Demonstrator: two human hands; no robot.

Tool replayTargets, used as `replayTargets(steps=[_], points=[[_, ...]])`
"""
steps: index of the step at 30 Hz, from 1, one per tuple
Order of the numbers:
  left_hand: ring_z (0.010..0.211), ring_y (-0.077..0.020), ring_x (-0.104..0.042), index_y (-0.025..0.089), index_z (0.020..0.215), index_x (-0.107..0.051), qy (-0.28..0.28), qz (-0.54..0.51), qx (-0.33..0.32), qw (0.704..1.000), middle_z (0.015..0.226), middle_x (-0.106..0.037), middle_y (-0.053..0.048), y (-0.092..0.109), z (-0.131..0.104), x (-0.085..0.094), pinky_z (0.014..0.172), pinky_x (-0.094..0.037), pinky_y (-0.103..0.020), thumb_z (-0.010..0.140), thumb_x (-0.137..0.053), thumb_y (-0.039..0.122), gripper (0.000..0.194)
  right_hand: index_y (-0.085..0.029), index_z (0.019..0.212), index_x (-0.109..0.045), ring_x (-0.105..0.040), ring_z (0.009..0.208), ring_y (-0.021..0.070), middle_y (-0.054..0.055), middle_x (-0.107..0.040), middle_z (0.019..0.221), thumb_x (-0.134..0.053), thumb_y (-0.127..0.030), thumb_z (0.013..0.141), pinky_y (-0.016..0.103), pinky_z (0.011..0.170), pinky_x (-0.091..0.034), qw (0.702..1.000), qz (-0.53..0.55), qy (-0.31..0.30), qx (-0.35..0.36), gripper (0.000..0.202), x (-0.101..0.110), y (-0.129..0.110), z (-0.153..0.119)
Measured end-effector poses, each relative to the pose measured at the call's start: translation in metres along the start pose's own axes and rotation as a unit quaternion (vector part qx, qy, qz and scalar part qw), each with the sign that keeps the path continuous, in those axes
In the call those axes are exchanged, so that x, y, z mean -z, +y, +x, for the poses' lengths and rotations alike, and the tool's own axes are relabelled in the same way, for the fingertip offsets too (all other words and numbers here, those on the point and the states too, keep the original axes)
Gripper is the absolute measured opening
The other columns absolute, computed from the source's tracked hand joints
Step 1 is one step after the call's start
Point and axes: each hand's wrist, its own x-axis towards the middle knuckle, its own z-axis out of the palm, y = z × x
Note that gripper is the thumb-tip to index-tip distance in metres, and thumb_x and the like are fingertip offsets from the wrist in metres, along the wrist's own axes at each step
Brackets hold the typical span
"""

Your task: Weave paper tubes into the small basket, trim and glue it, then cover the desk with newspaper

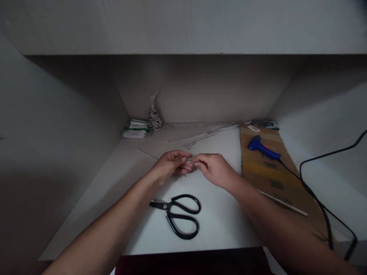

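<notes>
Between the fingertips of both hands runs a thin white stick, mostly covered by the fingers. My left hand pinches it from the left, and my right hand pinches it at the right, the two almost touching. Beyond my left wrist a thin white length sticks out to the left; whether it is the same stick I cannot tell. Nearer to me, black-handled scissors lie on the white surface, blades pointing left.
Several thin sticks lie at the back. A cone-shaped woven piece stands beside a white-and-green packet. On the right, a blue glue gun with a black cord and another white stick rest over cardboard.
</notes>
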Motion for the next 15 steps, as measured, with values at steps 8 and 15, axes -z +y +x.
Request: replayTargets(steps=[8,15], points=[[0.062,-0.0111,-0.065,0.013,0.086,-0.070,0.024,0.080,-0.118,0.989,0.070,-0.073,-0.003,-0.0034,-0.0006,-0.0080,0.057,-0.051,-0.020,0.063,-0.083,0.028,0.031,-0.015,0.086,-0.069,-0.061,0.059,0.0117,0.002,-0.067,0.070,-0.060,-0.025,0.082,0.024,0.056,-0.048,0.955,0.258,-0.044,-0.136,0.014,0.0068,0.0001,0.0036],[0.058,-0.0107,-0.061,0.014,0.072,-0.064,0.057,0.104,-0.158,0.980,0.068,-0.069,-0.002,-0.0055,0.0004,-0.0076,0.053,-0.049,-0.021,0.067,-0.078,0.032,0.023,-0.018,0.083,-0.069,-0.064,0.070,0.0144,0.002,-0.070,0.075,-0.071,-0.027,0.075,0.026,0.064,-0.049,0.979,0.171,-0.001,-0.110,0.013,0.0077,-0.0055,0.0011]])
